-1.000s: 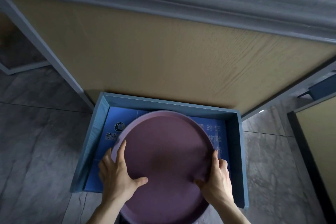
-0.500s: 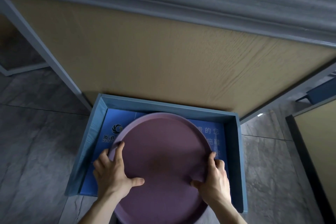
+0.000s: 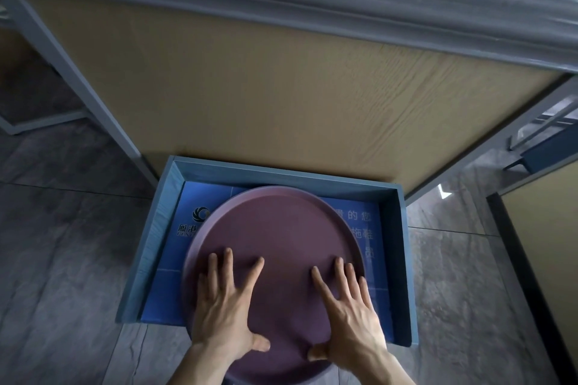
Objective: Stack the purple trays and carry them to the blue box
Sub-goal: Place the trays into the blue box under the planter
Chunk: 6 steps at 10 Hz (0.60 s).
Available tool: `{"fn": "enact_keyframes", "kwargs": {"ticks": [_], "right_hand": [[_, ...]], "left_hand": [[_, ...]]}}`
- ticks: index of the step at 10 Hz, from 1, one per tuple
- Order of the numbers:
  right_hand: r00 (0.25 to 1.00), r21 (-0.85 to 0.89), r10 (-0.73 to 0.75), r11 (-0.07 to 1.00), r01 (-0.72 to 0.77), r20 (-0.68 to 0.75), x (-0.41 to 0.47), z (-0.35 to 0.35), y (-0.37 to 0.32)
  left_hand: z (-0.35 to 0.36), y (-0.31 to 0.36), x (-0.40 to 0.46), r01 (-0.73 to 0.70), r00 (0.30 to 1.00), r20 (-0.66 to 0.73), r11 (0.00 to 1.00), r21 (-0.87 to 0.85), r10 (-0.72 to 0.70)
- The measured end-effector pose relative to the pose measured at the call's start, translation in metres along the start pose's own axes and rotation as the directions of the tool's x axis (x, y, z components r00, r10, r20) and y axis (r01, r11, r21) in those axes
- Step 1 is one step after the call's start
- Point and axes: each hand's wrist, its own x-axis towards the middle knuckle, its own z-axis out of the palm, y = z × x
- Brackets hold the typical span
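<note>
A round purple tray (image 3: 275, 228) lies in the shallow blue box (image 3: 158, 228) on the floor, and I cannot tell whether more trays are stacked under it. Its near edge sticks out past the box's front side. My left hand (image 3: 223, 306) lies flat on the tray's near left part, fingers spread. My right hand (image 3: 350, 312) lies flat on the near right part, fingers also spread. Neither hand wraps around the rim. White printed characters show on the box's blue bottom, beside the tray.
A tan wood-grain panel (image 3: 281, 87) with a grey frame stands right behind the box. Grey marble floor (image 3: 62, 259) surrounds the box. Another tan panel with a dark edge (image 3: 547, 244) stands at the right, and a blue object (image 3: 550, 150) sits beyond it.
Both hands have left the tray's side rims and now lie flat on its top with fingers spread. The tray has settled lower in the box.
</note>
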Motion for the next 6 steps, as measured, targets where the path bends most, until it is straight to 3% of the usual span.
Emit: {"fn": "enact_keyframes", "kwargs": {"ticks": [2,5,6], "right_hand": [[1.000,0.079,0.020,0.997,-0.019,-0.021,0.002,0.003,-0.002],[1.000,-0.092,0.021,0.996,-0.023,-0.021,-0.008,-0.007,-0.004],[0.999,-0.041,0.021,0.999,-0.023,-0.038,-0.017,-0.012,-0.007]], "left_hand": [[0.000,0.002,0.002,0.007,1.000,-0.008,0.999,0.033,-0.006],[-0.012,0.016,-0.012,-0.016,1.000,0.016,0.995,0.102,0.015],[-0.017,0.022,-0.023,-0.054,0.998,-0.006,0.996,0.067,0.055]]}}
